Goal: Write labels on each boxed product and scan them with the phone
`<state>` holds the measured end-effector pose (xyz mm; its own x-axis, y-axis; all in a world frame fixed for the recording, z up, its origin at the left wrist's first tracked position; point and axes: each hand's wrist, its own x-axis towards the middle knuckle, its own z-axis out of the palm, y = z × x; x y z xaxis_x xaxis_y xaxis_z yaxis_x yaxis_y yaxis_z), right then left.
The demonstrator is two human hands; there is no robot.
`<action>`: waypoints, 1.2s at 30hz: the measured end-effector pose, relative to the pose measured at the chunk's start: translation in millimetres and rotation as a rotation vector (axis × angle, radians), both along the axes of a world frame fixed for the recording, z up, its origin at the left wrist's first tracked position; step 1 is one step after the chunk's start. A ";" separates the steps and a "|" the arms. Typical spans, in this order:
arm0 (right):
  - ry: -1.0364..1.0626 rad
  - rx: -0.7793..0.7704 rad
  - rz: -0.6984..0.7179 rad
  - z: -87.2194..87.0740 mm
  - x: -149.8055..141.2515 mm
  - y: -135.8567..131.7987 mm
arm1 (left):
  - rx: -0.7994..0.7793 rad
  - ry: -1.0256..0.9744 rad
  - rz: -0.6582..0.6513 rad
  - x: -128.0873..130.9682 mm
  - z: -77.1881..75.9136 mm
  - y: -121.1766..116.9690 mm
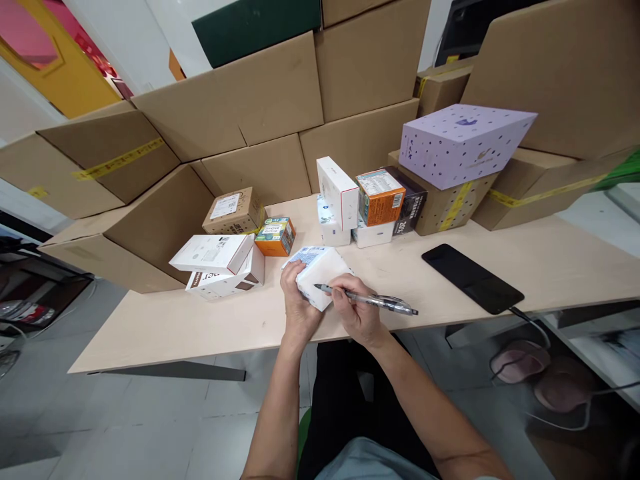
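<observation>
My left hand (296, 303) is closed around the left side of a small white box (327, 270) with blue print on its upper face. The box is tilted, with a plain white side turned towards me. In my right hand (357, 310) is a clear-barrelled pen (393, 304) with dark parts, gripped near its front end. The pen's dark tip points left and lies at the white side of the box; whether it touches the surface I cannot tell. Both hands are close together at the table's front edge.
The pale table (165, 327) bears white boxes (213, 252) and an orange box (276, 236) at left. Stacked cartons (338, 193) stand behind the hands. A lilac box (463, 147) rests on a brown carton. A black phone (473, 278) with a cable lies right. Large cardboard boxes (255, 100) line the back.
</observation>
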<state>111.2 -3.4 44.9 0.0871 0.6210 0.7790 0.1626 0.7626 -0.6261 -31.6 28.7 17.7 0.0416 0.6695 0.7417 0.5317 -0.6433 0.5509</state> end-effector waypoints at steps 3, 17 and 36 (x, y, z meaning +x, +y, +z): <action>0.107 -0.045 0.025 -0.5 -1.5 -0.9 | 0.018 0.008 -0.005 -0.1 0.9 0.2; -0.760 -0.584 -0.625 -7.5 85.2 7.1 | 0.032 0.002 0.006 2.4 0.7 1.6; -0.917 -0.609 -0.962 -26.3 161.6 -13.3 | 0.057 0.036 -0.002 1.4 -0.5 2.2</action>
<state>272.8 -16.7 18.6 0.2784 0.8579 0.4319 0.9567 -0.2080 -0.2034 -30.2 30.9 17.2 0.0706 0.6261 0.7765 0.5493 -0.6742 0.4937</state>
